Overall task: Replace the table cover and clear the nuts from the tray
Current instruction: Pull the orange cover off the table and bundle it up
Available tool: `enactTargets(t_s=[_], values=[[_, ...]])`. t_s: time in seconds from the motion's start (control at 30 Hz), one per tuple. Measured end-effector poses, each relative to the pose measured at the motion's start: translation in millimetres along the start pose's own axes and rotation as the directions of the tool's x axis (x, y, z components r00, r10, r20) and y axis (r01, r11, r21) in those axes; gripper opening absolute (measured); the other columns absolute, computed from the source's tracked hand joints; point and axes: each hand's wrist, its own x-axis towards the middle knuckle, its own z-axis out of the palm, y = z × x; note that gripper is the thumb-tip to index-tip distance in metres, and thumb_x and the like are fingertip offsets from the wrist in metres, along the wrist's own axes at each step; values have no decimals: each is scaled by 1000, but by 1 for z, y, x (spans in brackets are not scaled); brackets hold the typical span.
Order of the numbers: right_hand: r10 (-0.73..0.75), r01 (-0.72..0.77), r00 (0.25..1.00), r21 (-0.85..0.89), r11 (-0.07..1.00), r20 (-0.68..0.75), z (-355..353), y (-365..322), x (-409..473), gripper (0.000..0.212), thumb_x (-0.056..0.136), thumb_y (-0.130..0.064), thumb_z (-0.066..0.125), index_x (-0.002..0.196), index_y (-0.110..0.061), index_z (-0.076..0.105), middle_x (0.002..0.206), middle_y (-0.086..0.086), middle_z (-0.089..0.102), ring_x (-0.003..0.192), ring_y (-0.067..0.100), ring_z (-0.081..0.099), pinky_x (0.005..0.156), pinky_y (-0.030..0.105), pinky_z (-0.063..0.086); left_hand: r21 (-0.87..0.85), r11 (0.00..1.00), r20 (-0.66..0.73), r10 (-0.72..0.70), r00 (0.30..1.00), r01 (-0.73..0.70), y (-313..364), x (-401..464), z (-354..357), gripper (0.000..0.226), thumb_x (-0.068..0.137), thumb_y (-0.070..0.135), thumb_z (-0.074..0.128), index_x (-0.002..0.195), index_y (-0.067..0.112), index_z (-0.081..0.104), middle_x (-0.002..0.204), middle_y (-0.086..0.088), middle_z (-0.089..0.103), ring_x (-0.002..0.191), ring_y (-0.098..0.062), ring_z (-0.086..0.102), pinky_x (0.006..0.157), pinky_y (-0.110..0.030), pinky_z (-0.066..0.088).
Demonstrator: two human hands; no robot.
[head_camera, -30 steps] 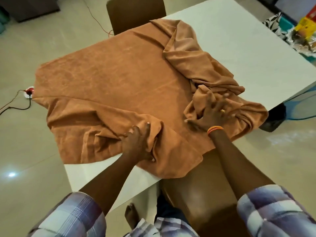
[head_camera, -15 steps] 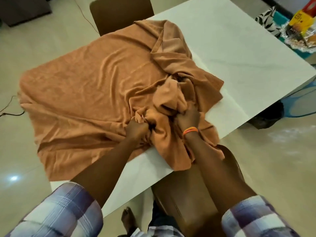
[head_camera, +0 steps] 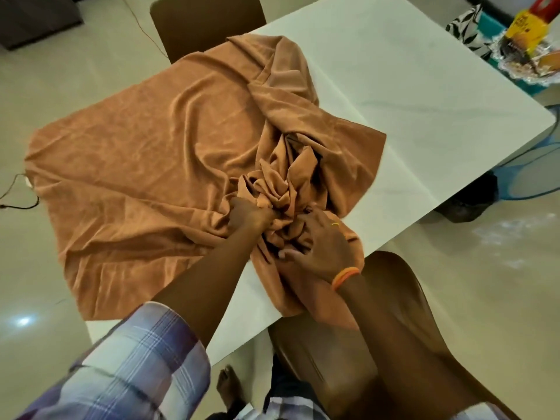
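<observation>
- The orange-brown table cover (head_camera: 157, 165) is half bunched up on the white table (head_camera: 409, 95). Its left part lies fairly flat and hangs over the table's left edge and near-left corner, and the rest is scrunched into a wad near the near edge.
- Left hand (head_camera: 250, 215) is clenched round a fistful of cloth right at the wad, knuckles up.
- Right hand (head_camera: 321, 247) is just beside it, fingers curled into the folds and grabbing cloth too; there's a ring on one finger and an orange band (head_camera: 345, 277) on the wrist.
- A tail of the cover droops off the near edge onto the brown chair (head_camera: 394, 313) tucked in there.
- Second brown chair (head_camera: 209, 19) sits at the far side of the table.
- Far-right corner area: a tray (head_camera: 521, 65) with a yellow packet (head_camera: 527, 28) on it, too blurry to make out any nuts.
- Both sleeves are plaid (head_camera: 130, 365).
</observation>
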Motion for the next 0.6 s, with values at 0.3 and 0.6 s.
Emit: enactTargets(t_s=[0.3,0.6], values=[[104,-14,955,-307,952,279,-3,34,-7,37,80,-27,63,116,-18,57,111,12,56,93,36,59,73,37,49,132,988,-22,78,997,-74,-11,10,6,85,74,35,82,140,13,32,133,-12,52,121,-35,53,99,-43,45],[-194,124,831,-166,978,-521,-22,-52,83,26,91,-17,42,106,-14,62,120,13,61,111,36,56,99,53,42,36,946,195,308,931,-321,-29,21,-12,56,76,14,75,128,21,55,123,-3,62,112,-26,59,99,-42,49]])
